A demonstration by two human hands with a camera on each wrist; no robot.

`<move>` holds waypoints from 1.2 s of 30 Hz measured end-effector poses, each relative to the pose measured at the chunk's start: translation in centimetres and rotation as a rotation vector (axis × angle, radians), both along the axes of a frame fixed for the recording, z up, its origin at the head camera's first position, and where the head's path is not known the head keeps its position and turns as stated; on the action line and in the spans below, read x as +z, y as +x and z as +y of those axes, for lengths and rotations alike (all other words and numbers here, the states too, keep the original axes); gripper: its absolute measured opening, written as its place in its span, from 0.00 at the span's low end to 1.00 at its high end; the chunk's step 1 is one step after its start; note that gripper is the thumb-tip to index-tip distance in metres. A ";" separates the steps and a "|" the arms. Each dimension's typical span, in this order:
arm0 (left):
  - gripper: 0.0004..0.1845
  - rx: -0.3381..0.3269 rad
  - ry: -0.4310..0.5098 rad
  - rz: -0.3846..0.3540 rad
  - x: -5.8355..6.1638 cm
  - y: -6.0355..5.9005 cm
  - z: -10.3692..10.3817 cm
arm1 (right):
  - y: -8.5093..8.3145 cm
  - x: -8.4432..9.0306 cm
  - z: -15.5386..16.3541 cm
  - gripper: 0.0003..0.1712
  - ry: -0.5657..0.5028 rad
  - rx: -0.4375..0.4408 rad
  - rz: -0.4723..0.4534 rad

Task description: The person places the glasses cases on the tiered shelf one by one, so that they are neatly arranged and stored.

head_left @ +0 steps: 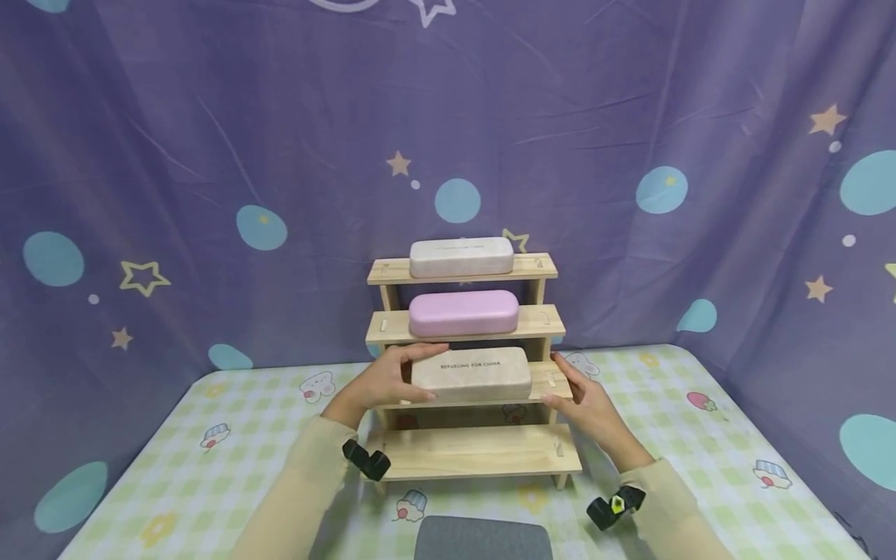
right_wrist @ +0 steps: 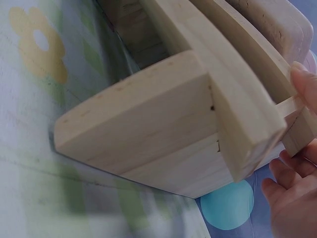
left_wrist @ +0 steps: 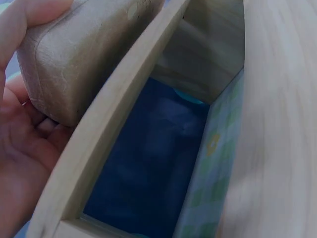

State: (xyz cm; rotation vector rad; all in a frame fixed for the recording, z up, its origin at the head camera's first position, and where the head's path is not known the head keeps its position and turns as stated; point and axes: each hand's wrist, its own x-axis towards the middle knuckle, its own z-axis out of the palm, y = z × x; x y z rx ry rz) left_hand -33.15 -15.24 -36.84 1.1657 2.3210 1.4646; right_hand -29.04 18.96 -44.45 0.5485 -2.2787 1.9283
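A wooden four-tier step shelf (head_left: 476,453) stands on the table. On its second tier from the bottom lies a cream glasses case (head_left: 472,375) with printed lettering. My left hand (head_left: 385,381) grips the left end of this case (left_wrist: 74,59), thumb on one side and fingers curled on the other. My right hand (head_left: 584,400) pinches the right end of that same tier; in the right wrist view the thumb (right_wrist: 303,82) lies on the board's end. A pink glasses case (head_left: 463,313) sits one tier up, and a pale glasses case (head_left: 461,257) on the top tier.
A grey object (head_left: 483,538), partly cut off by the frame, lies at the table's front. A green-checked cloth (head_left: 266,420) covers the table. Behind and beside the shelf hangs a purple curtain (head_left: 336,194) with stars and blue spots.
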 end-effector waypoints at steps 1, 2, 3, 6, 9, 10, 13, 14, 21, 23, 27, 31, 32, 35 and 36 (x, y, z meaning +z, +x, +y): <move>0.41 -0.005 -0.003 -0.003 -0.1 -0.1 0.0 | 0.0 0.0 0.0 0.46 0.003 0.000 0.001; 0.42 -0.008 -0.008 -0.007 -0.1 -0.2 -0.1 | 0.0 0.0 0.0 0.46 0.002 -0.002 0.001; 0.42 -0.007 -0.016 -0.006 -0.2 -0.3 -0.1 | 0.0 0.0 0.0 0.46 0.000 -0.001 0.001; 0.42 0.005 -0.040 -0.022 -0.4 -0.5 -0.2 | 0.1 0.0 -0.1 0.46 -0.004 0.002 -0.003; 0.42 0.010 -0.051 -0.050 -0.7 -0.8 -0.2 | 0.1 0.0 -0.1 0.46 -0.008 0.010 -0.009; 0.42 0.008 -0.050 -0.059 -0.7 -0.8 -0.2 | 0.2 0.0 -0.2 0.46 -0.009 0.011 -0.011; 0.42 0.000 -0.046 -0.068 -0.8 -0.9 -0.2 | 0.1 0.0 -0.1 0.46 -0.005 0.007 -0.011; 0.42 -0.003 -0.044 -0.065 -0.8 -1.0 -0.2 | 0.1 -0.1 -0.1 0.46 -0.005 0.002 -0.009; 0.42 -0.005 -0.060 -0.060 -0.9 -1.1 -0.3 | 0.0 -0.1 -0.1 0.46 -0.008 0.004 0.002; 0.42 -0.008 -0.071 -0.065 -0.9 -1.1 -0.4 | 0.0 -0.1 -0.1 0.46 -0.009 0.007 0.003; 0.43 -0.006 -0.095 -0.088 -0.7 -1.1 -0.5 | -0.1 -0.2 -0.1 0.45 -0.006 0.009 0.012; 0.43 -0.014 -0.105 -0.111 -0.7 -1.1 -0.6 | -0.1 -0.2 0.0 0.45 -0.002 0.010 0.017; 0.43 -0.017 -0.105 -0.113 -0.6 -1.1 -0.7 | -0.1 -0.2 0.0 0.45 -0.001 0.011 0.016; 0.43 -0.033 -0.088 -0.104 -0.5 -0.9 -1.0 | 0.0 -0.2 0.0 0.45 0.001 0.012 0.013; 0.43 -0.040 -0.077 -0.101 -0.4 -0.8 -1.2 | 0.0 -0.1 0.0 0.45 0.001 0.011 0.014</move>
